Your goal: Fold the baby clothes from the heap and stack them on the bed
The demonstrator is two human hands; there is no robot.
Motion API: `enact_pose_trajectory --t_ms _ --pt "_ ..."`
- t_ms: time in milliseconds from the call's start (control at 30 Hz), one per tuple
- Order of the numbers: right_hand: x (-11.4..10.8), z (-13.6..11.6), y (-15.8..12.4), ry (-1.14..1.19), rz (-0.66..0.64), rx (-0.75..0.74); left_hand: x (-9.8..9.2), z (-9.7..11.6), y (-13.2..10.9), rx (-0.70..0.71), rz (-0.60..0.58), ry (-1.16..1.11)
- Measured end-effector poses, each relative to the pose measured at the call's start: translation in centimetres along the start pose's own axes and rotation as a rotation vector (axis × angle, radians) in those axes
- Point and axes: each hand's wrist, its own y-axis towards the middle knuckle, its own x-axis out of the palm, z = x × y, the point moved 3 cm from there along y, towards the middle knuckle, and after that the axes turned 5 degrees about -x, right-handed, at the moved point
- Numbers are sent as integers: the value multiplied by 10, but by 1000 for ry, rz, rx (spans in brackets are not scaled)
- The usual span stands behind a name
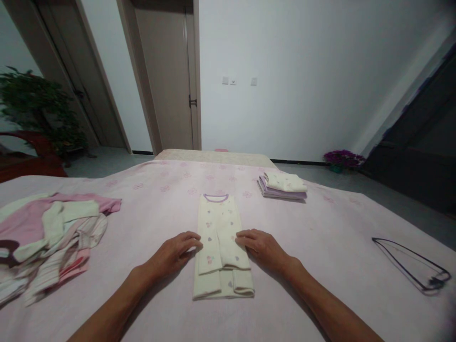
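Note:
A cream long-sleeved shirt (228,247) with small printed motifs and a purple neckline lies flat, folded into a narrow strip with its sleeves laid down over the front. At its left edge rests my left hand (180,249), open, with loosely curved fingertips touching the fabric. On the opposite edge, my right hand (262,246) is also open, its fingertips lying on the sleeve. The fingers' undersides are hidden. The shirt's lower end faces me, and its neckline points away.
A pale pink floral cloth (149,218) covers the surface. To the left is a loose heap of clothes (67,228); at the back right sits a folded stack (283,186). A black wire-like frame (409,261) lies far right. Beyond are doors (166,80) and purple flowers (342,159).

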Motion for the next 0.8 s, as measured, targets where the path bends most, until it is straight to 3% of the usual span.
enact_pose_trajectory --t_ms 300,633,800 --pt "20 2 -4 232 190 -43 14 0 4 65 104 43" --pt "20 2 0 124 187 -48 17 2 7 65 130 -86" --pt "8 -9 7 55 89 -53 16 10 12 78 161 -29"
